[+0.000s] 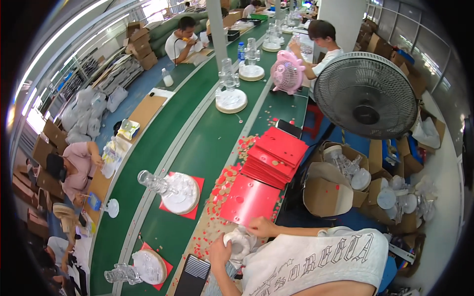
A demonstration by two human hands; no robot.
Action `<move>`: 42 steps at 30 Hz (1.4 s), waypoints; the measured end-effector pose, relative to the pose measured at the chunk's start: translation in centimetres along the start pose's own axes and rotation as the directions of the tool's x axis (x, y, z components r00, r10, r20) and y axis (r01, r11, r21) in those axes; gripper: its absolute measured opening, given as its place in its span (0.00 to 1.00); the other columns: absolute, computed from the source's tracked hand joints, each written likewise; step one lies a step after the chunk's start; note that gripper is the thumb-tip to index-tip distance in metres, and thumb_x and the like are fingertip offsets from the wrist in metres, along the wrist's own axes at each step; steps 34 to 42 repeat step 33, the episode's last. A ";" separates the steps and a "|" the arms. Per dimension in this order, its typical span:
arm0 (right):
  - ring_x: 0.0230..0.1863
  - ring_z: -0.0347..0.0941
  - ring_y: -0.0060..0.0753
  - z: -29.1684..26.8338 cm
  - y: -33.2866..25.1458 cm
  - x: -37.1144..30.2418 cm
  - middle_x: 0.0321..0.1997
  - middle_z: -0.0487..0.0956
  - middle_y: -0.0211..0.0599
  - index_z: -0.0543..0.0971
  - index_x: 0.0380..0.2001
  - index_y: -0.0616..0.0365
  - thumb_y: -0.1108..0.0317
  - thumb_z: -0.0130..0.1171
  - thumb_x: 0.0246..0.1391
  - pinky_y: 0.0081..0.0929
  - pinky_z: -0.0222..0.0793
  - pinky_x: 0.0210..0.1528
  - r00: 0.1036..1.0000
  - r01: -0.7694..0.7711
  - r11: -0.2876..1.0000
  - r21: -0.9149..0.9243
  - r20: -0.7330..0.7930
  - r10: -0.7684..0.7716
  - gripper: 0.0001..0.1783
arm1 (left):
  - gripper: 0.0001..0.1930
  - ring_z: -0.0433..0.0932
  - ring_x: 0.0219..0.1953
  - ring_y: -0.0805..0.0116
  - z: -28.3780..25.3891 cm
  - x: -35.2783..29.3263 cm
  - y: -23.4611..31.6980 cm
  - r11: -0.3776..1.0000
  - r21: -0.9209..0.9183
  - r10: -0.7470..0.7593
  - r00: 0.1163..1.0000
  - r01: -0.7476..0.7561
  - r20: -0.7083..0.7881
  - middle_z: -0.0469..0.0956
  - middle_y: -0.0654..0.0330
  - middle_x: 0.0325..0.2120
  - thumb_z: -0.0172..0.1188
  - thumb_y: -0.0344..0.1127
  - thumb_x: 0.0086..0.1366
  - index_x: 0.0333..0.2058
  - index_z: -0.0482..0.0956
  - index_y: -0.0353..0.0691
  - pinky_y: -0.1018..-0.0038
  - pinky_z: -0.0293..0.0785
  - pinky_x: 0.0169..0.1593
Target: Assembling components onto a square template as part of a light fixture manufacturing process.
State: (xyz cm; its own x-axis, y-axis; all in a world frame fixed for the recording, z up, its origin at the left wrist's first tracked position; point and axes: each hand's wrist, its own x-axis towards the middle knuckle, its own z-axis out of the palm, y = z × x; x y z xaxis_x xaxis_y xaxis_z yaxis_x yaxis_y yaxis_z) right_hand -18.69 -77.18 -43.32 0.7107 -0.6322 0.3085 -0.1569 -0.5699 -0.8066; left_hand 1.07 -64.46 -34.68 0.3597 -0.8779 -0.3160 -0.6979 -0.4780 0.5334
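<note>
My left hand (220, 252) is closed against the side of a white ring-shaped thing (239, 246) with a round hole, close to my body; its exact kind is hard to tell. Just beyond it, my right hand (262, 227) has its fingers drawn together at the near edge of a glossy red sheet (248, 198). Whatever those fingers pinch is too small to make out. A fanned stack of red sheets (277, 154) lies farther along the bench. Small red and tan discs (222, 190) are scattered left of the sheets.
Clear glassware on round bases (180, 194) stands on red squares on the green conveyor (148, 192). A black flat object (191, 276) lies left of me, a phone (288, 128) beyond the stack. A large fan (366, 93) and open cartons (328, 190) stand right. Co-workers sit alongside.
</note>
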 end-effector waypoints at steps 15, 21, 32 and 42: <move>0.21 0.75 0.26 -4.9 0.0 -1.1 0.21 0.79 0.40 0.82 0.30 0.64 0.63 0.62 0.63 0.28 0.70 0.27 0.905 -0.330 0.925 0.187 -0.216 0.366 0.14 | 0.39 0.52 0.71 0.35 14.4 -0.2 -3.7 0.981 -0.025 -0.187 0.910 0.191 -0.371 0.55 0.39 0.70 0.58 0.48 0.66 0.70 0.57 0.36 0.41 0.49 0.71; 0.25 0.78 0.35 -1.7 0.0 -6.9 0.22 0.77 0.43 0.80 0.26 0.62 0.65 0.62 0.61 0.33 0.71 0.28 0.962 -0.263 0.949 0.175 0.117 0.245 0.12 | 0.27 0.61 0.67 0.40 14.9 0.5 -2.5 0.970 0.095 -0.127 0.802 0.223 -0.583 0.67 0.43 0.63 0.56 0.46 0.68 0.60 0.70 0.35 0.41 0.48 0.70; 0.50 0.74 0.50 -13.2 7.2 8.5 0.42 0.80 0.42 0.80 0.35 0.58 0.73 0.64 0.52 0.46 0.71 0.53 0.901 -0.129 0.920 -0.371 -0.431 -0.047 0.07 | 0.24 0.61 0.67 0.46 15.0 1.9 -0.1 0.907 0.033 -0.315 0.730 0.419 -0.607 0.66 0.47 0.63 0.57 0.44 0.67 0.58 0.71 0.38 0.45 0.50 0.69; 0.50 0.74 0.50 -13.2 7.2 8.5 0.42 0.80 0.42 0.80 0.35 0.58 0.73 0.64 0.52 0.46 0.71 0.53 0.901 -0.137 0.921 -0.364 -0.432 -0.037 0.07 | 0.24 0.61 0.67 0.46 14.8 2.2 0.0 0.906 0.030 -0.323 0.735 0.423 -0.596 0.66 0.47 0.63 0.57 0.44 0.67 0.58 0.71 0.39 0.45 0.51 0.68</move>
